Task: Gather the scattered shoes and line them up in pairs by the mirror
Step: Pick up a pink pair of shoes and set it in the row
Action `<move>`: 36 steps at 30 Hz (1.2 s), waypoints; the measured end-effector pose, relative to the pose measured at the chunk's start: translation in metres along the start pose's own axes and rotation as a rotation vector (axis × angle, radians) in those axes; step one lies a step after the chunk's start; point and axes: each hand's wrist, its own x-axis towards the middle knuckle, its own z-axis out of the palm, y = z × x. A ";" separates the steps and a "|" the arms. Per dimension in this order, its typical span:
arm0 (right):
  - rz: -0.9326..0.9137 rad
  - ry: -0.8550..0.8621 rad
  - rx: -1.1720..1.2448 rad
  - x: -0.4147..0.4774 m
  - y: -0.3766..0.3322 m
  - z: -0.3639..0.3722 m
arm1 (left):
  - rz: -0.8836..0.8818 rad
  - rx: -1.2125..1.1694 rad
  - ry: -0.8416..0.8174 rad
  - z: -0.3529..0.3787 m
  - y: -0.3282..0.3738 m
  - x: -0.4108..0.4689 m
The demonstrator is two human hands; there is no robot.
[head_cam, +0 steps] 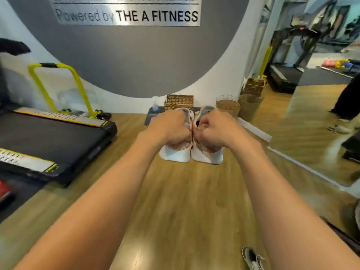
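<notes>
Gripping white shoes (191,152) | left hand (171,127) | right hand (213,129) | heels below

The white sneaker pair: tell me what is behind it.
A square woven basket, and a clear bottle on a dark mat, by the wall. The left hand, right hand and the sneakers cover the mat's middle.

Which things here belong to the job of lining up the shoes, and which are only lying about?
Belong to the job: left hand and right hand, each gripping one shoe of the white pair; loose sneaker on the floor; mirror.
Just lying about: treadmill; wicker box; round basket; clear bottle.
</notes>
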 end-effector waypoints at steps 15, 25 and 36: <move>-0.633 -0.179 0.207 0.041 -0.455 0.152 | -0.664 0.236 0.292 -0.181 -0.345 -0.295; -0.980 -0.387 0.247 0.045 -0.685 0.284 | -1.087 0.236 0.356 -0.206 -0.525 -0.451; -1.276 -0.592 0.321 0.053 -0.934 0.393 | -1.419 0.293 0.418 -0.260 -0.703 -0.574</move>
